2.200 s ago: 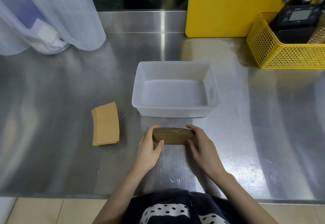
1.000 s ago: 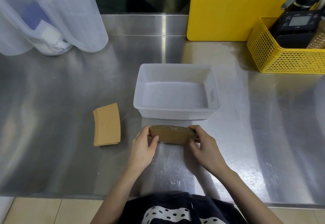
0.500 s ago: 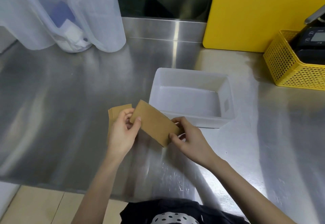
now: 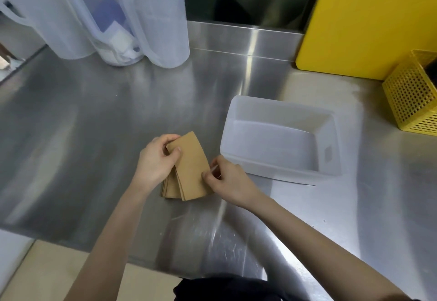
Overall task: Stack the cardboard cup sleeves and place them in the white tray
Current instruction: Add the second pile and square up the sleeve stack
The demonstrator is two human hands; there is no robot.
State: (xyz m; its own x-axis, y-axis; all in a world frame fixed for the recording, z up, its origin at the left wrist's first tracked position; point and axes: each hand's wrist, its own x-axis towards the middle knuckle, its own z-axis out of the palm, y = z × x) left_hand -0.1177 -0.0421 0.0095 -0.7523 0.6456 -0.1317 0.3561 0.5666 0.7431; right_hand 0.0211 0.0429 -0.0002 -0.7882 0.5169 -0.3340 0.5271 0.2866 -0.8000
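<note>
While both your hands, left hand (image 4: pixel 155 163) and right hand (image 4: pixel 223 180), grip the sleeves (image 4: pixel 189 170) | lower layers fanned | risk: stack slips apart short of white tray (image 4: pixel 331 168).

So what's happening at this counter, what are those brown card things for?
A person is gathering cardboard cup sleeves into one stack on the steel counter. The left hand pinches the far end of the top bundle, and the right hand steadies its near right edge, setting it onto more sleeves lying underneath. The edges are not yet lined up. The white tray, just right of the hands, has nothing in it, so the stack has yet to go in.
</note>
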